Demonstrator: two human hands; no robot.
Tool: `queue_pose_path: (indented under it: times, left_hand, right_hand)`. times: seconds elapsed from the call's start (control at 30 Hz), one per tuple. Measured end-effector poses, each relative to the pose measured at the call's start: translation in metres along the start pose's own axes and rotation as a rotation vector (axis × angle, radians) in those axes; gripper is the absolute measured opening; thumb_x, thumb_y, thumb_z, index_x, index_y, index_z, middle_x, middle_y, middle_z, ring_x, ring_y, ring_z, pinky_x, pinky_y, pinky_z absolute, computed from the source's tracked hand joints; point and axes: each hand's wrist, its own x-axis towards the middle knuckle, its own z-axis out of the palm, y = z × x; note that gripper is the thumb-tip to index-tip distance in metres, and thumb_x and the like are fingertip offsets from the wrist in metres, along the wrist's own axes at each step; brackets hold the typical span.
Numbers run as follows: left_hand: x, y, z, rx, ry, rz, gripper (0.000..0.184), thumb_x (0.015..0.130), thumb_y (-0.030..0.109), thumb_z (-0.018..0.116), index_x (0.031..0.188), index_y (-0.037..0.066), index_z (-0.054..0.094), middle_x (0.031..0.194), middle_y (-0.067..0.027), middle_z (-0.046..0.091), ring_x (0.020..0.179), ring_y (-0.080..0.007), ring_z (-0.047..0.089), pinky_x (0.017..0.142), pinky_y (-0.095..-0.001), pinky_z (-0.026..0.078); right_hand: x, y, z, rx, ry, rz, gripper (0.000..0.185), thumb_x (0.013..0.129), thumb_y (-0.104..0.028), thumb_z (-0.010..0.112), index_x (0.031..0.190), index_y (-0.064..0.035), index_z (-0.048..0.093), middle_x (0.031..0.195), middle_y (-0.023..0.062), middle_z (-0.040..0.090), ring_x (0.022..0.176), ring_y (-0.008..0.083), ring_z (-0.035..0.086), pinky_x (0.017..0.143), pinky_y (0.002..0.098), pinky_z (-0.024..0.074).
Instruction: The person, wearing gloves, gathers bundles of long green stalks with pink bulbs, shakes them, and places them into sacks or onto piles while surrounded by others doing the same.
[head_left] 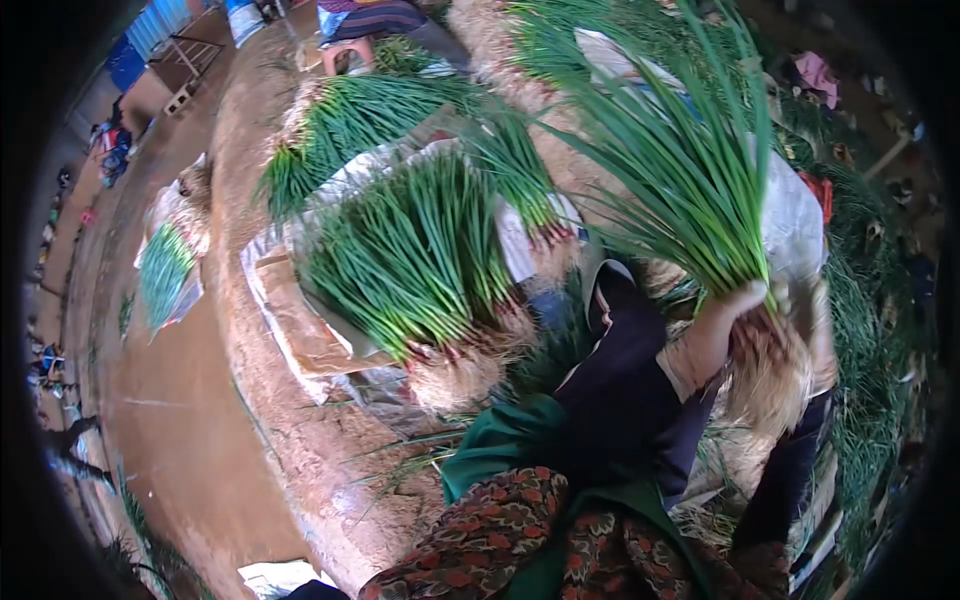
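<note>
Nearest the camera, in the head view, is the wearer's dark garment with a red-and-brown leafy print, with a dark trouser leg with a pale side stripe beyond it. Past the knee, the bundle of long green spring onions with pale stringy roots is held up, leaves fanned upward and roots hanging down.

The likeliest trouble is slipping: the stems are many, thin and loose, so a slack grip at the base could let some slide out or leave the root ends uneven. The long, spread leaves could also bend or snag on the whitish plastic sheet behind them, and the roots look fine enough to tangle.

The left hand is closed around the bundle just above the roots, thumb across the stems. The right hand is blurred and lies against the bundle's other side, by the roots; how far its fingers close I cannot tell.

Well apart, to the left, the laid-out row of green onions rests on brown-and-white sheeting.
</note>
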Motion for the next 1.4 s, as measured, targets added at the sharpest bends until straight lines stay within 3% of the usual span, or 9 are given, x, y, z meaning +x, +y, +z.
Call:
queue_pose_path:
  times: [0.1,0.37,0.53,0.7,0.73,0.8,0.87,1.0,1.4]
  left_hand:
    - [0.04,0.012,-0.011,0.192,0.032,0.253,0.045,0.086,0.026,0.057,0.12,-0.002,0.051,0.108,-0.0174,0.06,0.074,-0.0262,0.064,0.059,-0.0397,0.054]
    - [0.039,0.139,-0.018,0.437,0.288,0.35,0.021,0.086,0.022,0.054,0.093,0.005,0.062,0.078,-0.0052,0.063,0.066,-0.0175,0.062,0.066,-0.0285,0.05]
    - [0.037,0.225,-0.05,0.612,0.48,0.53,0.021,0.085,0.019,0.055,0.095,0.002,0.062,0.082,-0.0092,0.066,0.071,-0.0192,0.064,0.067,-0.0288,0.051]
    - [-0.027,0.234,0.018,0.199,0.096,0.593,0.02,0.086,0.016,0.053,0.1,0.002,0.056,0.091,-0.0066,0.062,0.082,-0.0172,0.059,0.077,-0.0319,0.049]
    - [-0.044,0.229,0.033,-0.049,0.051,0.569,0.021,0.086,0.015,0.052,0.102,0.001,0.054,0.093,-0.007,0.061,0.084,-0.0171,0.059,0.079,-0.0332,0.049]
    - [-0.072,0.218,0.051,-0.126,-0.043,0.553,0.022,0.086,0.015,0.052,0.103,0.001,0.054,0.092,-0.0071,0.061,0.083,-0.0172,0.059,0.078,-0.0329,0.049]
    - [-0.093,0.203,0.062,-0.117,-0.089,0.536,0.023,0.086,0.016,0.053,0.104,0.001,0.053,0.092,-0.0072,0.061,0.083,-0.0172,0.059,0.077,-0.0326,0.049]
    - [-0.119,0.174,0.067,-0.08,-0.134,0.517,0.025,0.086,0.016,0.053,0.105,0.0,0.053,0.091,-0.0074,0.061,0.081,-0.0173,0.059,0.075,-0.0321,0.049]
    - [-0.135,0.161,0.044,0.05,-0.066,0.525,0.032,0.084,0.019,0.055,0.108,-0.001,0.051,0.089,-0.0081,0.061,0.078,-0.0177,0.058,0.069,-0.0305,0.05]
  right_hand:
    - [-0.005,0.056,-0.028,-0.019,0.012,-0.086,0.047,0.094,-0.026,0.039,0.132,0.0013,0.033,0.13,0.0179,0.044,0.117,0.0256,0.048,0.103,0.0404,0.0365]
    - [-0.015,0.092,0.037,-0.047,-0.131,0.278,0.02,0.092,-0.027,0.051,0.086,-0.0085,0.056,0.057,-0.0039,0.041,0.041,0.0057,0.032,0.039,0.0208,0.025]
    - [-0.034,-0.004,-0.013,-0.178,0.063,-0.264,0.023,0.092,-0.028,0.051,0.09,-0.0061,0.058,0.055,-0.0046,0.039,0.045,0.0032,0.033,0.041,0.0204,0.0245]
    - [-0.035,-0.023,-0.193,-2.319,0.026,-0.224,0.044,0.082,-0.018,0.062,0.123,-0.0075,0.049,0.1,0.0155,0.061,0.09,0.0266,0.061,0.074,0.0333,0.0488]
    - [-0.029,-0.033,-0.14,-2.457,0.063,0.447,0.057,0.077,-0.016,0.067,0.129,-0.0101,0.045,0.119,0.0208,0.053,0.11,0.0325,0.053,0.089,0.0387,0.0444]
    - [-0.007,-0.008,-0.204,-1.809,-0.112,-0.166,0.053,0.081,-0.021,0.064,0.13,-0.0124,0.046,0.122,0.0177,0.052,0.108,0.0288,0.053,0.089,0.0367,0.0441]
    - [0.007,-0.004,-0.109,-1.296,-0.143,0.007,0.047,0.085,-0.026,0.061,0.128,-0.0114,0.049,0.12,0.0146,0.054,0.102,0.0264,0.055,0.086,0.0363,0.0446]
    - [0.056,0.047,-0.03,-1.462,-0.519,-0.559,0.038,0.088,-0.031,0.052,0.118,-0.0077,0.054,0.115,0.0142,0.057,0.105,0.0305,0.055,0.09,0.0381,0.0434]
    - [0.109,0.136,0.14,-0.984,-0.648,-0.116,0.04,0.091,-0.037,0.049,0.11,-0.003,0.059,0.101,0.0138,0.065,0.097,0.0281,0.06,0.087,0.0358,0.0438]
